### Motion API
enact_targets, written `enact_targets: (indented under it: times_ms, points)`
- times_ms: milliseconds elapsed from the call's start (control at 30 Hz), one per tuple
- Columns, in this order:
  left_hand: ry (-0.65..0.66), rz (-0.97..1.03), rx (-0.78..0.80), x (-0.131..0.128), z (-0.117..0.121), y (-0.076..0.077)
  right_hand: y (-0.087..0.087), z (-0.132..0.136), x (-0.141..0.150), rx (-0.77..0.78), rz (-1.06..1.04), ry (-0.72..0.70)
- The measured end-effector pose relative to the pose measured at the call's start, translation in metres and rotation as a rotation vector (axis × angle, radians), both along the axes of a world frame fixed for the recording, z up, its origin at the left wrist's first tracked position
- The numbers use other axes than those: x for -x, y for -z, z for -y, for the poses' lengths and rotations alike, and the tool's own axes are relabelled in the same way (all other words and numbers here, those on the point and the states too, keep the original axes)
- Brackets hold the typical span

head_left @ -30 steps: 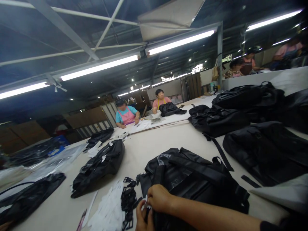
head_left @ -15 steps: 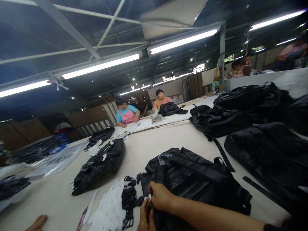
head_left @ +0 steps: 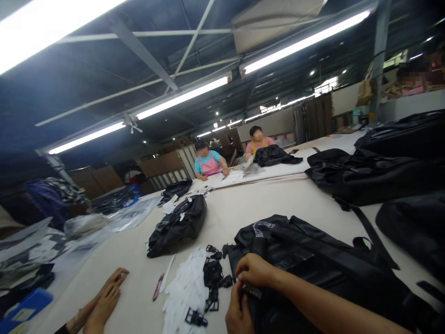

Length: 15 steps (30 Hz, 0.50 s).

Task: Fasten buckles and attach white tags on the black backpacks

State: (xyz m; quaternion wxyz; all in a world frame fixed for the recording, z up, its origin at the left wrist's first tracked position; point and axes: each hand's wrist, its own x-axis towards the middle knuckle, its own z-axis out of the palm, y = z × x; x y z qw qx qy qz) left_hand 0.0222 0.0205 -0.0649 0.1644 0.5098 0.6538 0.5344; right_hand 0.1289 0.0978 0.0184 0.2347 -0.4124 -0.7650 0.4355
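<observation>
A black backpack (head_left: 295, 255) lies on the pale table before me, its straps uppermost. At its near left edge, my right hand (head_left: 257, 271) is closed with fingertips pinched together. Just below, my left hand (head_left: 239, 311) is closed with its thumb and fingers on the same edge. A small pale piece (head_left: 252, 291) shows between the two hands; which one holds it I cannot tell. Left of my hands sit several black plastic buckles (head_left: 212, 273) beside a heap of white strips (head_left: 186, 287). One buckle (head_left: 195, 317) lies on the heap.
Another person's hands (head_left: 104, 301) rest on the table at left. A slim pink tool (head_left: 158, 286) lies near the strips. More black bags (head_left: 181, 222) stand beyond, and others (head_left: 375, 176) are piled at right. Two people (head_left: 210, 162) work across the table.
My view has swung left, so more of the other person's hands shows. My hands stay at the backpack's edge. The white piece between them shows differently. A buckle now appears on the strips.
</observation>
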Motion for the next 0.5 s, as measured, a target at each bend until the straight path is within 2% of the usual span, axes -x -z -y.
enact_targets:
  times_ms: [133,267,367,500]
  points:
    - [0.065,0.043,0.004,-0.001,0.002,-0.005,-0.004,-0.005,-0.001,0.004,0.044,-0.047]
    - [0.084,0.076,0.017,-0.002,0.004,-0.008,-0.012,-0.012,-0.002,-0.063,0.103,-0.128]
    - [0.097,0.094,-0.008,-0.001,0.002,-0.004,-0.015,-0.018,-0.002,-0.094,0.126,-0.246]
    - [0.089,0.061,-0.059,0.002,-0.002,0.003,-0.008,-0.022,0.0,-0.106,0.111,-0.331]
